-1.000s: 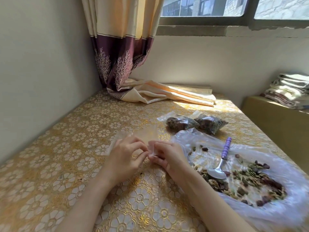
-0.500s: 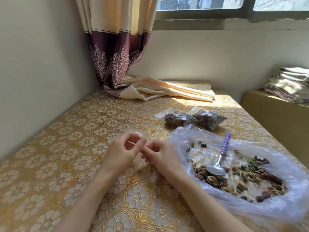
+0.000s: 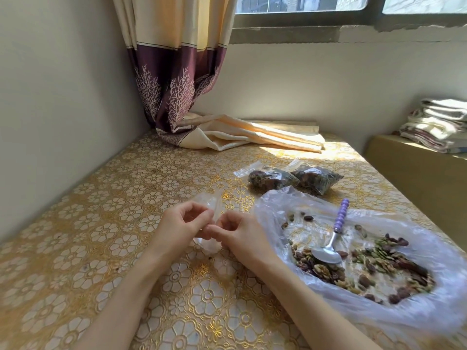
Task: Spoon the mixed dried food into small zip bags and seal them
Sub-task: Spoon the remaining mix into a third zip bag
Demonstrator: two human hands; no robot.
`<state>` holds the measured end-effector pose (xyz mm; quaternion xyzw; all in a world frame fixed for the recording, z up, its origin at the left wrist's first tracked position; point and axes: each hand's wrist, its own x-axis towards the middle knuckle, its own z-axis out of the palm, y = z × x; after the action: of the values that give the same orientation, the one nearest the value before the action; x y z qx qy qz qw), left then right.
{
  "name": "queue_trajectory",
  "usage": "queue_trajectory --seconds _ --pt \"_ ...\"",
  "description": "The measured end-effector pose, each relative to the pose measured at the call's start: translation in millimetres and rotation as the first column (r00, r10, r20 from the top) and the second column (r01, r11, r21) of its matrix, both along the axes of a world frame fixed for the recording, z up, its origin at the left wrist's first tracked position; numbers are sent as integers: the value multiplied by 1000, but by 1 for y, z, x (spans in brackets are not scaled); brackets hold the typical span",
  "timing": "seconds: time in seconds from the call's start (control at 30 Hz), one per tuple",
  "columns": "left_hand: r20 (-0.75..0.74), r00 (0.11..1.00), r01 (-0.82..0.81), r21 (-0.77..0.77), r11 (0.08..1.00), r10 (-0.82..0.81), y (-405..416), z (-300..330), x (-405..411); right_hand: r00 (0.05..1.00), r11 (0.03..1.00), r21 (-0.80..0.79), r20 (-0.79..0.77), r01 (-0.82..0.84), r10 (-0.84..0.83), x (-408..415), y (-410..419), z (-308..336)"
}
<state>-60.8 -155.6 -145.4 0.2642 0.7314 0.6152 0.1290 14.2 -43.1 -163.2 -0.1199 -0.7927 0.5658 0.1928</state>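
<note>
My left hand [image 3: 180, 227] and my right hand [image 3: 238, 233] meet over the table and both pinch a small clear empty zip bag [image 3: 211, 205] between fingers and thumbs. To the right lies a large clear plastic bag [image 3: 379, 306] spread open, with mixed dried food [image 3: 358, 266] on it. A metal spoon with a purple handle [image 3: 333, 236] rests in that food, bowl down. Two filled small zip bags [image 3: 270, 179] [image 3: 316, 179] lie behind the large bag.
The table has a gold floral cover [image 3: 101, 236] and meets a wall on the left. A curtain [image 3: 182, 72] hangs at the back corner, its end [image 3: 252, 135] lying on the table. Folded towels [image 3: 437, 125] sit on a low cabinet at the right.
The view dipped slightly. My hands drew closer together and curled on the small empty bag, which went from a flatter sheet to a bunched shape between my fingers.
</note>
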Motion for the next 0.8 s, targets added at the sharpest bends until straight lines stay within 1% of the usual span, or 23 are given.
queue_trajectory --seconds 0.1,0.23,0.37,0.57,0.8 --pt "117 993 24 73 997 -33 -1 2 0 999 995 -92 -27 -24 22 0 2 -1" --pt "138 989 43 70 997 -52 -1 2 0 994 970 -231 -91 -78 58 0 6 -1" --pt "161 985 53 73 996 -64 -1 3 0 991 967 -235 -112 -95 70 0 6 -2" --pt "105 991 85 26 996 -87 0 4 4 993 958 -274 -105 -82 55 0 8 -3" --pt "-24 991 128 -39 991 -129 0 6 7 996 964 -263 -88 -41 19 1 7 -3"
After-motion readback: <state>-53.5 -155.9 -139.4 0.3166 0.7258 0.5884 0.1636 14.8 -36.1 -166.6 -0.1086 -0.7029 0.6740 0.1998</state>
